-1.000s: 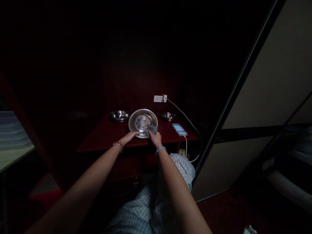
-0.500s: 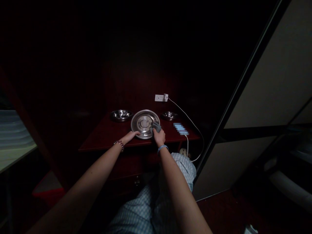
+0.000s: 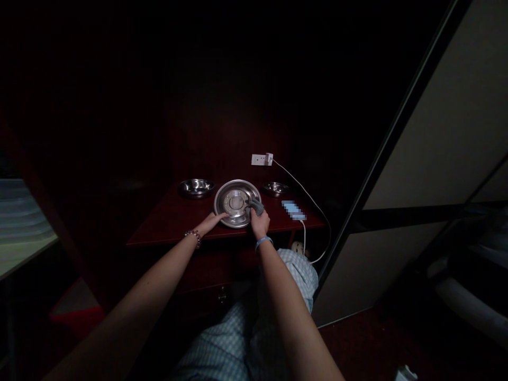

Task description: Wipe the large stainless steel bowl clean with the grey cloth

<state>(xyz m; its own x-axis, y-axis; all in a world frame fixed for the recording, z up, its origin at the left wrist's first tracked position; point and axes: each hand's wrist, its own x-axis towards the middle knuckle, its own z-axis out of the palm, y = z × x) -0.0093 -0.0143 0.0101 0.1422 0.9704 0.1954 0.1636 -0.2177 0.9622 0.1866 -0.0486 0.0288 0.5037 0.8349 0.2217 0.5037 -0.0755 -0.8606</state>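
You've got a steel bowl [image 3: 196, 188] at the left of the dark red shelf [image 3: 166, 233], another bowl [image 3: 275, 189] to the right, a blurred phone [image 3: 293, 210] nearer on the right, and a white cable [image 3: 302, 189] running to a wall socket [image 3: 257, 160] at the far side.

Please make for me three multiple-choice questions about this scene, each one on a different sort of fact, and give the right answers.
1. Where is the grey cloth?
A. On the floor
B. On the steel plate
C. Around the left wrist

2. How many steel bowls stand beside the plate?
A. Two
B. One
C. Four

3. What is the left hand doing?
A. Squeezing the cloth
B. Lifting a bowl
C. Resting on the plate's near rim

Answers:
1. B: the right hand presses the cloth on the plate.
2. A: one steel bowl stands to the left, another to the right.
3. C: its fingers lie on the rim, apart from the cloth.
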